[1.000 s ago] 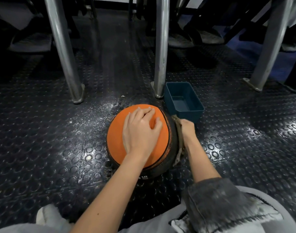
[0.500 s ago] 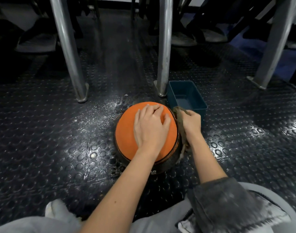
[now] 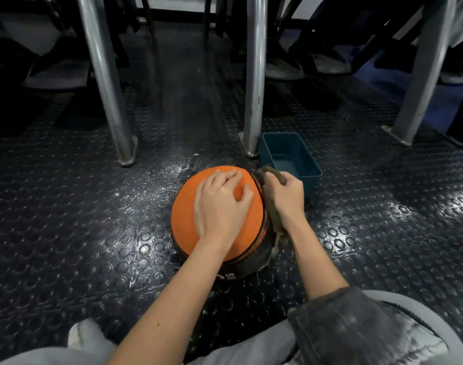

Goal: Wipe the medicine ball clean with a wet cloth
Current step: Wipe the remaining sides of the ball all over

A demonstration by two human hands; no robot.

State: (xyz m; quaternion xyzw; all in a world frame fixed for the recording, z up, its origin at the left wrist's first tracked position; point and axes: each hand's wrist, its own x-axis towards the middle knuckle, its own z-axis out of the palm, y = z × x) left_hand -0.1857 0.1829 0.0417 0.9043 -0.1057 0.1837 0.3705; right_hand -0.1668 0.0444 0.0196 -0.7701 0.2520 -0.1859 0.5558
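Note:
An orange and black medicine ball (image 3: 184, 214) sits on the studded dark floor in front of me. My left hand (image 3: 221, 206) rests on top of the orange panel with its fingers curved over the surface. My right hand (image 3: 287, 197) grips a brownish wet cloth (image 3: 273, 173) and presses it against the ball's right, black side. The cloth's frayed lower end hangs down beside the ball, partly hidden by my wrist.
A small teal plastic tub (image 3: 289, 156) stands just behind my right hand. Metal rack legs (image 3: 252, 101), (image 3: 106, 83), (image 3: 420, 72) rise from the floor behind the ball. White dust (image 3: 161, 177) speckles the floor left of the ball. My knees fill the bottom edge.
My right hand has slid the cloth up and away along the ball's right side, toward the tub. The left hand has stayed on top.

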